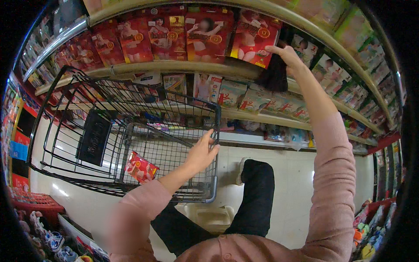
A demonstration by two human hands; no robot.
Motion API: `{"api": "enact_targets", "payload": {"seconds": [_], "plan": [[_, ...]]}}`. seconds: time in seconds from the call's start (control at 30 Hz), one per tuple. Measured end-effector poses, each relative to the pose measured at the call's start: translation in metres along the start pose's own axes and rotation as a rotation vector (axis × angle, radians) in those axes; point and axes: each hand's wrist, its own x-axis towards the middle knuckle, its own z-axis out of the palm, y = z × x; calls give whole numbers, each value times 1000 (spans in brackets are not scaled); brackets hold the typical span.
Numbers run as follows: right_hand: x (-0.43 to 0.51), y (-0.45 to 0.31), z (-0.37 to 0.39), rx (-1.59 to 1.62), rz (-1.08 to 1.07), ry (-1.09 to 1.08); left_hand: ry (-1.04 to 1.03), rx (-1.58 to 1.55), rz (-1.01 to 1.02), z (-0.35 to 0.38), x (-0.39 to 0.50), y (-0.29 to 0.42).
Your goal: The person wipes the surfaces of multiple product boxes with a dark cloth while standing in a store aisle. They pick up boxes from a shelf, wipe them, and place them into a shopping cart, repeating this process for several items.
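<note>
My right hand [289, 59] reaches up to the upper shelf and pinches the right edge of a red underwear package [252, 39], its thumb on the printed front. That package leans out at a tilt at the end of a row of similar red packages [208, 37]. My left hand [201, 154] is over the black wire shopping cart [216, 186], fingers apart near its end rim and holding nothing. Inside the cart, one red package [142, 167] lies on the mesh bottom. A dark area [276, 77] below my right hand is too unclear to name.
Lower shelves hold packages with red tree prints [230, 95]. My legs [257, 193] straddle a pale plastic stool [209, 214] on the tiled floor [291, 190]. Shoes [54, 240] lie at the lower left beside a red basket [37, 203]; bagged goods [370, 229] are at the lower right.
</note>
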Motion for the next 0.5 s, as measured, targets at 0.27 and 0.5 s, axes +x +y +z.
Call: {"api": "enact_targets", "payload": {"seconds": [0.27,0.5], "plan": [[12,23,26,-215,-139,65,19,-25,-82,10,-2,3],[31,26,46,-829,-224,169,61,148,-47,16,-3,2]]}}
